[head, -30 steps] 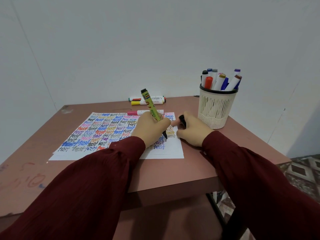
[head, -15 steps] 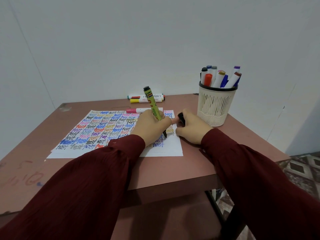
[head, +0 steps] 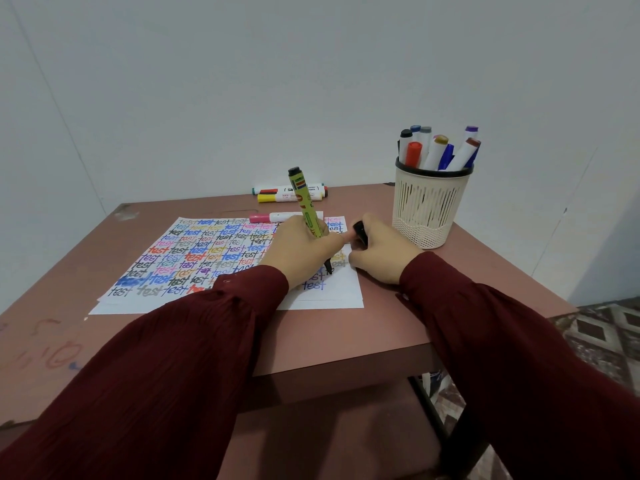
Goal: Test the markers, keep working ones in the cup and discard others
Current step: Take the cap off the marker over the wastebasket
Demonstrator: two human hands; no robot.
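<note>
My left hand (head: 300,249) grips a green marker (head: 306,206) upright, its black tip touching the test sheet (head: 194,258) near the sheet's right side. The sheet is covered with rows of the word "test" in many colours. My right hand (head: 382,256) rests on the sheet's right edge and holds the marker's black cap (head: 360,232) between its fingers. A cream perforated cup (head: 429,206) with several capped markers stands to the right, just beyond my right hand.
A pink-capped marker (head: 277,217) lies at the top of the sheet. Three markers (head: 289,194) lie together at the table's far edge. The brown table (head: 346,337) has pen scribbles at its left. A patterned floor shows at the right.
The green marker's tip has shifted slightly along the paper as my left hand writes. My right hand and the cap stay in place.
</note>
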